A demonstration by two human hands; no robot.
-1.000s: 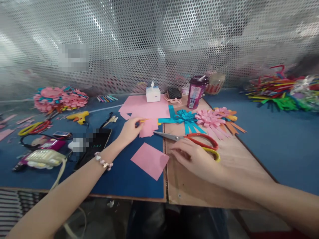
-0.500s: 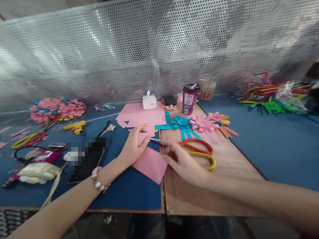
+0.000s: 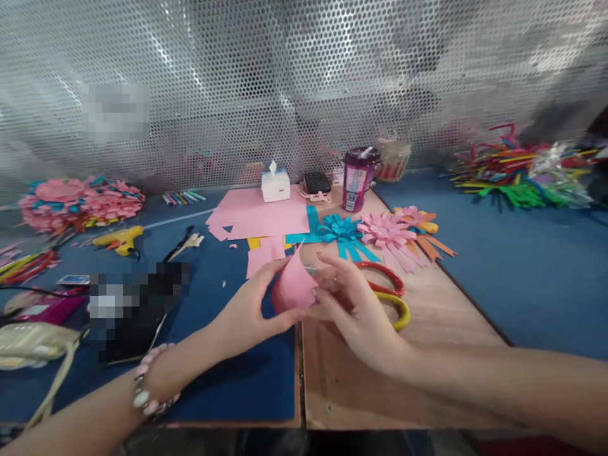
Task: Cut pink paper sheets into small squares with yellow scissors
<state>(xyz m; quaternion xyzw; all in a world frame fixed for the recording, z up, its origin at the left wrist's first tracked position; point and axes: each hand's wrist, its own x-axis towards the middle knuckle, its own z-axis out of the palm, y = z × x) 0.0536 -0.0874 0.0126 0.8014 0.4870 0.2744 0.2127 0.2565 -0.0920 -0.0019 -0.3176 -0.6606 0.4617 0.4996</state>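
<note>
And here is the sheet of smooth pink paper [image 3: 295,285], held up between both hands over the seam of the blue-and-bare-wood counter [image 3: 361,392], bowed into a curl with one pointed corner standing up. The left hand [image 3: 266,304] is clamped on it, thumb in front along the lower edge, fingers behind; the right hand [image 3: 332,285] has its fingertips drawn together at the opposite edge, seemingly pinching it. The danger, I'd say, is an uneven pinch: thin paper like this could take a sharp crease where the left thumb presses, and if either side loosens, that curl might spring open and skew the edges. Watch the right-hand side too — the long scissors with red and yellow loop handles [image 3: 393,296] lie just behind the knuckles, so a low sweep could nudge them. Their blades are mostly hidden, which makes a nick hard to rule out. Beyond, it's all texture: flat, matt pink paper pieces [image 3: 259,261] lying loose enough to slide, a broad pink paper sheet [image 3: 266,218] under a boxy white tissue pack [image 3: 275,187], then a looped blue paper flower [image 3: 339,229] with splayed tails beside a ruffled pink paper flower [image 3: 386,229] — springy petals, easily flattened by a careless forearm.
</note>
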